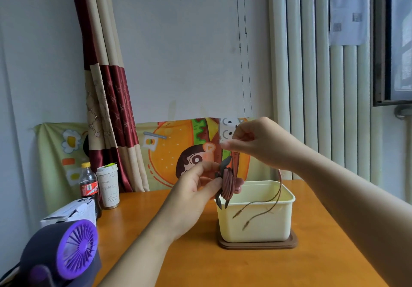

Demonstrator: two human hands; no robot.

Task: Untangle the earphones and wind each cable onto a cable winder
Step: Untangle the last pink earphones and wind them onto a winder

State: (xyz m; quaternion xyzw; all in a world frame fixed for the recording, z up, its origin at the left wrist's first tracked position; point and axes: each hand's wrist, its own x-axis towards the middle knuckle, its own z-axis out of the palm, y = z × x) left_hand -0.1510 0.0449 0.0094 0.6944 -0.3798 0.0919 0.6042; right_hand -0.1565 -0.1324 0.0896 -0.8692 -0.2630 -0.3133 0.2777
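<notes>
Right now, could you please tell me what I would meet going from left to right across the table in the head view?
Purple fan → cola bottle → paper cup → left hand → cable winder wound with earphone cable → cream tub.

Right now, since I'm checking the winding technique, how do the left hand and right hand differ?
The left hand is lower and grips the cable winder; the right hand is higher and holds no winder. The left hand wraps fingers and thumb round its load; the right hand pinches a thin cable at its fingertips. Both are raised off the table, on the same reddish-brown cable.
</notes>
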